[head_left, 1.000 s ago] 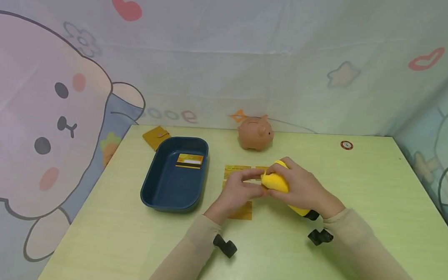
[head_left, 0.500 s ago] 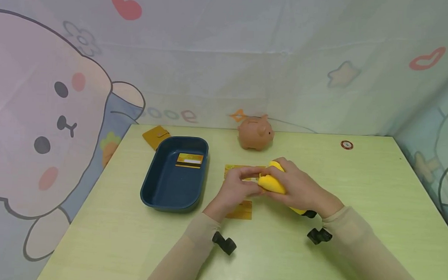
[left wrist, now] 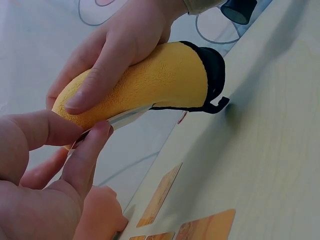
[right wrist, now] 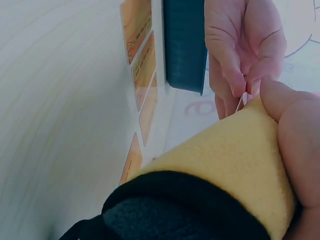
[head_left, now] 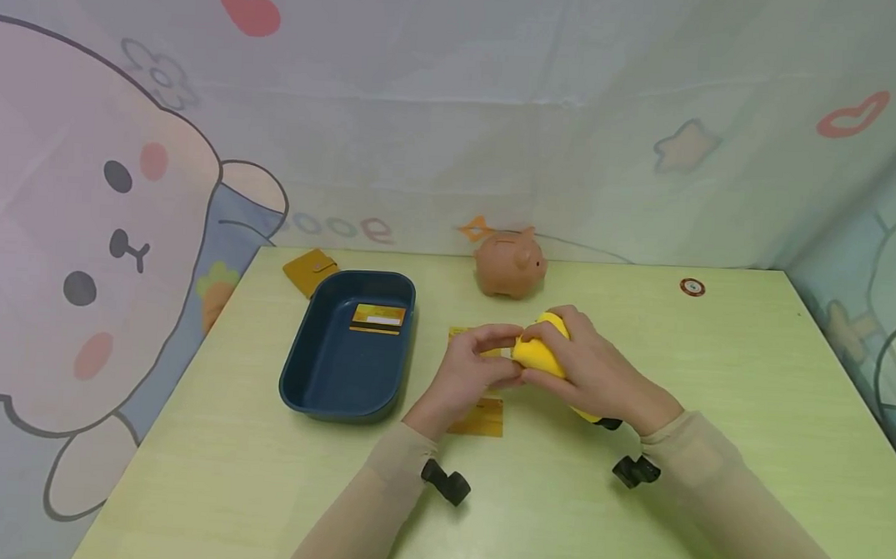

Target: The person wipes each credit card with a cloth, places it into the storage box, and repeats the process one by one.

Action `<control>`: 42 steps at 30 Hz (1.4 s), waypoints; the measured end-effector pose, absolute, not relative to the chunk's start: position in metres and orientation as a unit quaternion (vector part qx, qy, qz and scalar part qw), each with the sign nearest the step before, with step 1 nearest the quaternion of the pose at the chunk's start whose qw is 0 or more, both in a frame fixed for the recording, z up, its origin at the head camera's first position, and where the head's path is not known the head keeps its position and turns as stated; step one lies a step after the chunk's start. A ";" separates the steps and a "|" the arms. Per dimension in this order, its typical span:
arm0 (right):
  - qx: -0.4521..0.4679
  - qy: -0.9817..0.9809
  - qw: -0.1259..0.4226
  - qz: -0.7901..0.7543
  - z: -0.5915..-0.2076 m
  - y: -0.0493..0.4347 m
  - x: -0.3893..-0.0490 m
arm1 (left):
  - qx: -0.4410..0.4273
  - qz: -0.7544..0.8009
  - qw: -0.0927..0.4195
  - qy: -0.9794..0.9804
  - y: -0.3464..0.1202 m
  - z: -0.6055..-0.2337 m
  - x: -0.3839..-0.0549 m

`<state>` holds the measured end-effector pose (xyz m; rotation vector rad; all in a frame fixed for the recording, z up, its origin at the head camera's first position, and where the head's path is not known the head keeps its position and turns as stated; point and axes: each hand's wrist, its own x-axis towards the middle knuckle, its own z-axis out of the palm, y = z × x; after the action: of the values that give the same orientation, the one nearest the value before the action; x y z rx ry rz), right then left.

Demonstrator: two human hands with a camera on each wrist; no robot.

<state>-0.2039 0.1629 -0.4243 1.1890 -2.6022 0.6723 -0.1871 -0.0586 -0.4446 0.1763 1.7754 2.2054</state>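
Note:
A yellow fuzzy cloth item with a black end [left wrist: 165,75] is gripped by my right hand [head_left: 598,365], which curls over its top in the left wrist view. My left hand [head_left: 459,380] pinches the edge of a thin card [left wrist: 131,117] between thumb and fingers. Most of that card is hidden under the yellow cloth, which lies against it. Both hands meet above the middle of the table. Orange-yellow cards lie on the table below them, among them a front card [head_left: 483,418]; my hands partly cover the others in the head view.
Left of the hands stands a dark blue tray [head_left: 302,365] with one yellow card [head_left: 378,318] in it. Behind it lies a mustard wallet [head_left: 309,271]. A piggy bank [head_left: 509,265] stands at the back, and a poker chip [head_left: 692,287] lies at the far right.
Both hands have shifted slightly left, and the yellow cloth has moved left along the pinched card with the right hand. The holds look the same; the view has tilted a little.

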 end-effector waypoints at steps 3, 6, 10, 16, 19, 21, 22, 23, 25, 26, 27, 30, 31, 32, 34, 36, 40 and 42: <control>0.400 -0.882 0.108 0.226 -0.425 0.162 -0.205 | 0.063 0.772 0.151 0.614 -0.058 -0.444 -0.187; 0.394 -0.884 0.105 0.230 -0.424 0.161 -0.204 | 0.066 0.778 0.152 0.606 -0.058 -0.444 -0.188; 0.390 -0.884 0.102 0.235 -0.424 0.161 -0.203 | 0.066 0.780 0.150 0.604 -0.058 -0.444 -0.188; 0.383 -0.886 0.108 0.236 -0.424 0.161 -0.202 | 0.070 0.781 0.147 0.603 -0.058 -0.445 -0.187; 0.374 -0.889 0.111 0.237 -0.423 0.160 -0.201 | 0.074 0.780 0.151 0.602 -0.058 -0.446 -0.186; 0.369 -0.892 0.113 0.237 -0.423 0.159 -0.200 | 0.076 0.780 0.151 0.603 -0.058 -0.445 -0.186; 0.366 -0.893 0.114 0.236 -0.422 0.158 -0.199 | 0.077 0.779 0.151 0.604 -0.058 -0.445 -0.185; 0.363 -0.894 0.114 0.235 -0.422 0.157 -0.199 | 0.077 0.778 0.150 0.605 -0.058 -0.445 -0.185; 0.357 -0.897 0.116 0.232 -0.421 0.155 -0.197 | 0.076 0.776 0.148 0.608 -0.057 -0.445 -0.185; 0.355 -0.899 0.117 0.230 -0.422 0.155 -0.197 | 0.075 0.776 0.147 0.609 -0.057 -0.446 -0.185; 0.352 -0.900 0.118 0.229 -0.422 0.154 -0.196 | 0.073 0.775 0.147 0.610 -0.057 -0.446 -0.185; 0.350 -0.901 0.121 0.226 -0.422 0.154 -0.196 | 0.068 0.775 0.143 0.612 -0.057 -0.446 -0.184; 0.350 -0.901 0.122 0.225 -0.422 0.154 -0.196 | 0.065 0.776 0.141 0.612 -0.057 -0.446 -0.184; 0.352 -0.900 0.124 0.225 -0.422 0.154 -0.196 | 0.062 0.776 0.140 0.612 -0.057 -0.446 -0.184; 0.354 -0.899 0.125 0.224 -0.423 0.155 -0.196 | 0.056 0.777 0.135 0.613 -0.058 -0.445 -0.184; 0.356 -0.899 0.127 0.222 -0.422 0.156 -0.197 | 0.048 0.778 0.131 0.612 -0.059 -0.445 -0.184; 0.361 -0.898 0.129 0.217 -0.424 0.160 -0.199 | 0.038 0.780 0.125 0.612 -0.060 -0.443 -0.183; 0.362 -0.898 0.130 0.214 -0.425 0.162 -0.200 | 0.034 0.782 0.123 0.610 -0.061 -0.441 -0.182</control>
<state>-0.2003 0.1624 -0.4245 1.0527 -2.6082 0.6211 -0.1820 -0.0609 -0.4414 0.0988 1.7783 2.2824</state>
